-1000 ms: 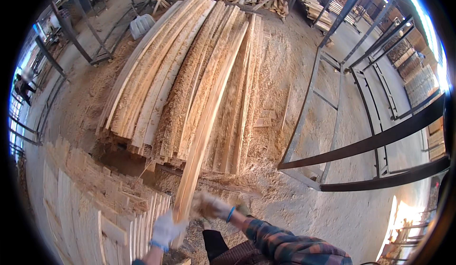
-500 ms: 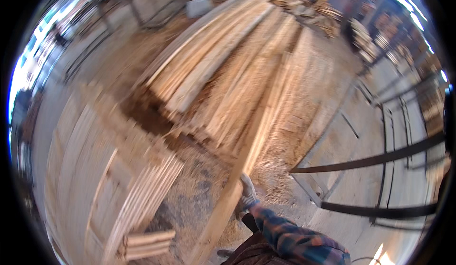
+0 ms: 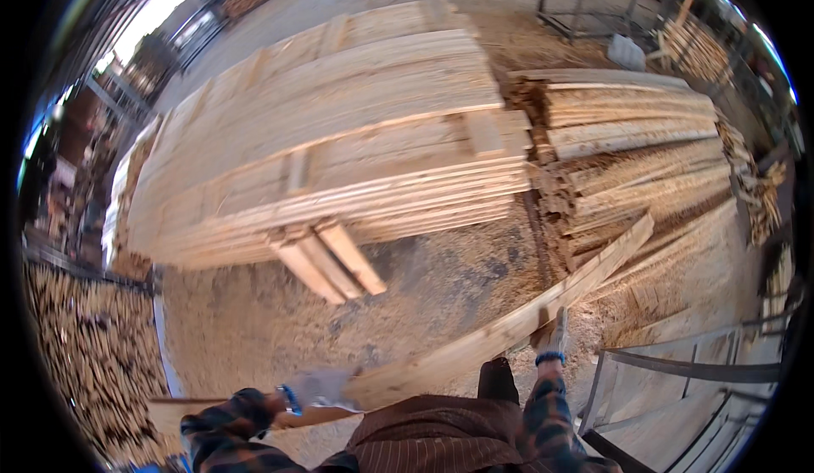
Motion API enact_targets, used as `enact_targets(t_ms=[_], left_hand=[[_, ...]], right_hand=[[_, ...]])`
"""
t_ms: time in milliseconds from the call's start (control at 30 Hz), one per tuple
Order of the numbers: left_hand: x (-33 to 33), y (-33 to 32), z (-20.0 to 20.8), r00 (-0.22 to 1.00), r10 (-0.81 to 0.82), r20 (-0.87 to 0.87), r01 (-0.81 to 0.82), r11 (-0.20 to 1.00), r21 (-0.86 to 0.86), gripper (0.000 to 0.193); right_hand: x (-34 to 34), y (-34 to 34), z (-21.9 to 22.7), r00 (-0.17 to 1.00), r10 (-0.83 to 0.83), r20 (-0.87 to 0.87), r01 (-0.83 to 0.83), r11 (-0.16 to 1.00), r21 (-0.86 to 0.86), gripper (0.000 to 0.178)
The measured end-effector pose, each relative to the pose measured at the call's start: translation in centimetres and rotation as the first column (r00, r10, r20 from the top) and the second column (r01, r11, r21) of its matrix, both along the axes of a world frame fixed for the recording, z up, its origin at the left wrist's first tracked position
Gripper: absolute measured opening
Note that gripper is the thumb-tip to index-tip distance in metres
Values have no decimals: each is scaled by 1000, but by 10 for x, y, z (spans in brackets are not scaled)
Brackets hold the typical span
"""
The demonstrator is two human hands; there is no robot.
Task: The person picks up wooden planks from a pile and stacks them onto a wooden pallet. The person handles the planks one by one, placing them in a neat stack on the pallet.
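A long pale board lies slantwise across the front of my body, its far end raised over the slab pile on the right. My left hand, in a light glove, is closed around the board toward its left end. Farther along, my right hand, also gloved, grips the board's near edge; some fingers are hidden. Beyond the board stands a broad stack of sawn planks. Several short wood pieces jut from the stack's near side.
Rough slabs are piled at the right, with sawdust around them. A metal frame stands near on the right. Densely packed sticks fill the lower left. A white container sits at the back right.
My view has swung left, bringing the plank stack to the middle. The board now lies more crosswise before me. My left hand has come into view, holding it; my right hand still grips it.
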State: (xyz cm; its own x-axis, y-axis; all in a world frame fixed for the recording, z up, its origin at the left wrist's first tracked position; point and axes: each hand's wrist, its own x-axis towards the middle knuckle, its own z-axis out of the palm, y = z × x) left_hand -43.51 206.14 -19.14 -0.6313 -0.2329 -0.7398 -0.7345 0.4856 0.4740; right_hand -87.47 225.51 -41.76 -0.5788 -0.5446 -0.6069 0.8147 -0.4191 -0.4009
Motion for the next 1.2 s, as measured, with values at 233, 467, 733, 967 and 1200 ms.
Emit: enact_targets(t_ms=[233, 467, 733, 967, 1200], left_hand=[[246, -45, 45, 997, 71, -14, -72, 952, -298, 74], [329, -174, 80, 989, 146, 24, -100, 783, -614, 70], [407, -357, 95, 929, 367, 59, -221, 673, -706, 95], [499, -491, 82, 910, 411, -59, -293, 537, -791, 88], [595, -633, 54, 883, 470, -20, -324, 578, -749, 67]], right_hand=[[199, -67, 3, 988, 154, -7, -154, 988, 16, 64], [254, -147, 24, 949, 243, -200, -295, 909, -294, 47], [328, -328, 123, 909, 196, -367, -338, 863, -375, 65], [410, -467, 163, 904, 375, -204, -425, 745, -513, 63], [506, -600, 137, 890, 415, -189, -456, 788, -413, 53]])
